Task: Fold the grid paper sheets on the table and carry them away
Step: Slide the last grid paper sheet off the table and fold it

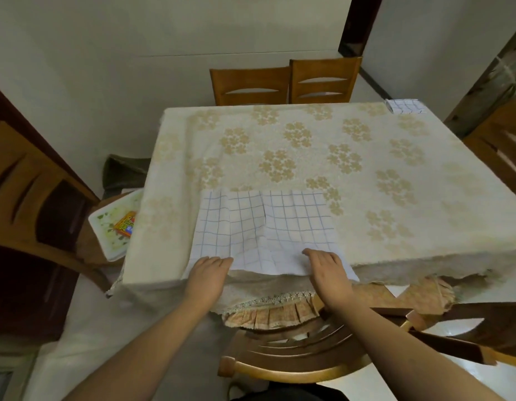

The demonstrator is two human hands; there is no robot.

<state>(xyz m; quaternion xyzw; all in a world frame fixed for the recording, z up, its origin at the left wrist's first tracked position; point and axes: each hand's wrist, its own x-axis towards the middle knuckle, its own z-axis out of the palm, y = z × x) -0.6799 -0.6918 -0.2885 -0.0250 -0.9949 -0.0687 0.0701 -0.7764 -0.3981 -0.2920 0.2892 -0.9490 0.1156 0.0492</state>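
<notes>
A white sheet with a blue grid (265, 224) lies creased at the near edge of the table (352, 157), which wears a cream cloth with gold flowers. The sheet's near edge hangs slightly past the table edge. My left hand (207, 273) rests on the sheet's near left corner, fingers laid flat and pointing right. On the near right part of the sheet my right hand (326, 270) lies flat, fingers pointing left. A second, small folded grid sheet (405, 106) sits at the table's far right corner.
Two wooden chairs (283, 82) stand at the far side, another chair (500, 146) at the right, one (294, 351) right below my arms. At the left, a seat holds a white tray (112, 227) with an orange packet. A dark wooden cabinet (25, 227) fills the left side.
</notes>
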